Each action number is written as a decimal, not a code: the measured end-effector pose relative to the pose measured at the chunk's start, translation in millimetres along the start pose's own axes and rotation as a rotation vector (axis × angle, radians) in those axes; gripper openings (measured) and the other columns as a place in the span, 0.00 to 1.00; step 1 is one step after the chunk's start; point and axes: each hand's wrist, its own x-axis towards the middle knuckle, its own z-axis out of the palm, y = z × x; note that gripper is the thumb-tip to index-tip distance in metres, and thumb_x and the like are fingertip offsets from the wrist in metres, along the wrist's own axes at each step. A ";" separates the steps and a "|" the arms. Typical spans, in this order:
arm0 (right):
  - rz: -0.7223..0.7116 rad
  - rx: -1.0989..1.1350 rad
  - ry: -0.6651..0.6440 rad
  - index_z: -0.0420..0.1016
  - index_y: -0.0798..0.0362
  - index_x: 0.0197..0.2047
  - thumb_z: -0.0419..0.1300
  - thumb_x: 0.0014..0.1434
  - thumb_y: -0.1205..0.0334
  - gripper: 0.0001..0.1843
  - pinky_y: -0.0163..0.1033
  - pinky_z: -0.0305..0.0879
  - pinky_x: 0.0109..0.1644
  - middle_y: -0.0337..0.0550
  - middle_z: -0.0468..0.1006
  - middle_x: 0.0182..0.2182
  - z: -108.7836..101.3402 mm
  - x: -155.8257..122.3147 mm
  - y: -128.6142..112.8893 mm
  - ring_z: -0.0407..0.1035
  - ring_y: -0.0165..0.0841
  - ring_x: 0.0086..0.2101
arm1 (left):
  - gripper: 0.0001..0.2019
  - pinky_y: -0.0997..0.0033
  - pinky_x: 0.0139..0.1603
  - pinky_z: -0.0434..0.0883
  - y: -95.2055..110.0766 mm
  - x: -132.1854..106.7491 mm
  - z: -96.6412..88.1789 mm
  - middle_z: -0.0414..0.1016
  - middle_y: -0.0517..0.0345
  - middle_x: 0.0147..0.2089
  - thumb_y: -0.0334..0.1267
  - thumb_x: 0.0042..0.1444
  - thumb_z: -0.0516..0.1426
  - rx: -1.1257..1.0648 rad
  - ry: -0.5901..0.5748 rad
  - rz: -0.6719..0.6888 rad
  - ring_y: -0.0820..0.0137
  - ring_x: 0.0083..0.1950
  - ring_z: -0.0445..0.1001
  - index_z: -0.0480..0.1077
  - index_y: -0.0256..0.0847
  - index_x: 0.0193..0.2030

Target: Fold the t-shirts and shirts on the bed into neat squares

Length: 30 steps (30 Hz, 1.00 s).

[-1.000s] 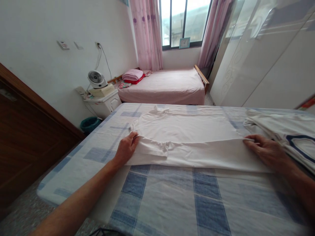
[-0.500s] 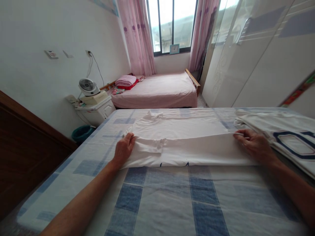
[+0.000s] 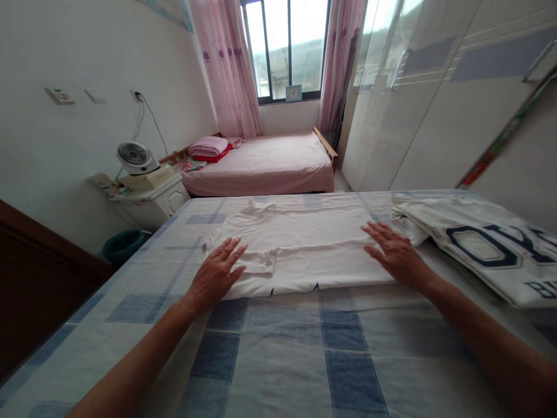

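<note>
A white T-shirt [image 3: 313, 229] lies partly folded on the bed, its near side turned over toward the middle with a sleeve on top. Small dark blue marks show along its near edge. My left hand [image 3: 217, 270] is open over the shirt's left end, fingers spread. At the opposite end my right hand [image 3: 394, 252] is also open, its fingers stretched out over the cloth. Neither hand grips anything; whether the palms press on the fabric is hard to make out.
A folded white garment with dark blue letters [image 3: 483, 247] lies on the right of the checked bedsheet [image 3: 282, 360]. Beyond stands a pink-covered bed [image 3: 270, 162]. On the left are a fan [image 3: 134, 157] on a cabinet and a green bin [image 3: 124, 247]. Wardrobe doors [image 3: 413, 116] line the right.
Both hands have let go of the shirt's edge and opened. The folded-over part now lies flatter. My right hand has come inward, and the view has turned slightly right.
</note>
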 end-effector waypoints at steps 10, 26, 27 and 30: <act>0.131 -0.177 -0.229 0.56 0.59 0.65 0.34 0.63 0.47 0.35 0.53 0.48 0.64 0.52 0.54 0.65 28.9 -12.2 14.2 0.48 0.41 0.64 | 0.28 0.51 0.66 0.53 2.9 -17.6 10.4 0.54 0.49 0.69 0.53 0.63 0.43 -0.119 -0.228 -0.141 0.56 0.69 0.49 0.58 0.42 0.65; -0.531 0.349 -0.321 0.46 0.54 0.69 0.44 0.63 0.45 0.36 0.53 0.37 0.67 0.52 0.46 0.67 8.7 48.0 -228.8 0.39 0.40 0.66 | 0.28 0.55 0.67 0.50 39.0 0.1 5.5 0.51 0.37 0.68 0.44 0.64 0.44 -0.156 -0.176 -0.142 0.57 0.70 0.47 0.55 0.26 0.65; -0.506 0.335 -0.352 0.47 0.56 0.69 0.44 0.63 0.43 0.37 0.53 0.37 0.67 0.53 0.46 0.67 16.4 48.7 -229.2 0.39 0.41 0.66 | 0.29 0.55 0.67 0.50 33.8 -3.4 7.6 0.50 0.37 0.68 0.45 0.63 0.44 -0.146 -0.203 -0.171 0.57 0.70 0.47 0.55 0.26 0.65; -0.431 0.306 -0.386 0.49 0.58 0.68 0.43 0.62 0.40 0.40 0.54 0.36 0.67 0.55 0.44 0.67 30.7 47.9 -224.4 0.37 0.42 0.66 | 0.32 0.57 0.67 0.50 15.8 -16.1 11.9 0.50 0.37 0.69 0.51 0.62 0.45 -0.123 -0.212 -0.239 0.57 0.70 0.49 0.56 0.29 0.65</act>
